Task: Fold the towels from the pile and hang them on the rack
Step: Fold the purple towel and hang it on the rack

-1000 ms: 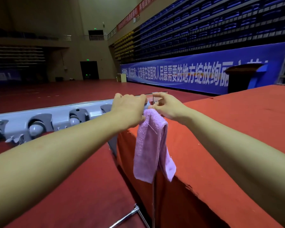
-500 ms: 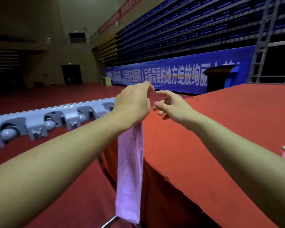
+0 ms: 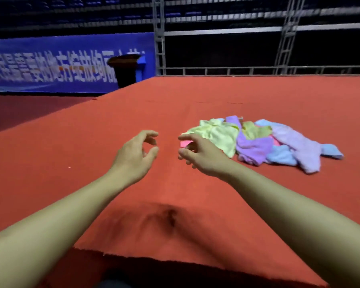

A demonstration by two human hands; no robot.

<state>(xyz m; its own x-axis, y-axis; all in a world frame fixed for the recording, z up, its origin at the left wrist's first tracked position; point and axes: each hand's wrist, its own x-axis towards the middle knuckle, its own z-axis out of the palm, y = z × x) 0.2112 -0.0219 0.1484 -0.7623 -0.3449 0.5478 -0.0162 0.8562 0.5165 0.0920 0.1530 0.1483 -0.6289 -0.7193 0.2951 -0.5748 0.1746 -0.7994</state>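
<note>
Purple towel gone from view, hands [image 3: 168, 151] empty, pile [image 3: 262, 142] partly hidden.

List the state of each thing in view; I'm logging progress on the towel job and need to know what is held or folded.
Left hand: empty, fingers loosely curled, above the red surface.
Right hand: empty, fingers loosely curled, near the pile.
Towel pile: unfolded, crumpled heap on the red surface.
Yellow towel: crumpled, nearest the right hand.
Red surface: carpet-covered, front edge frayed.
</note>
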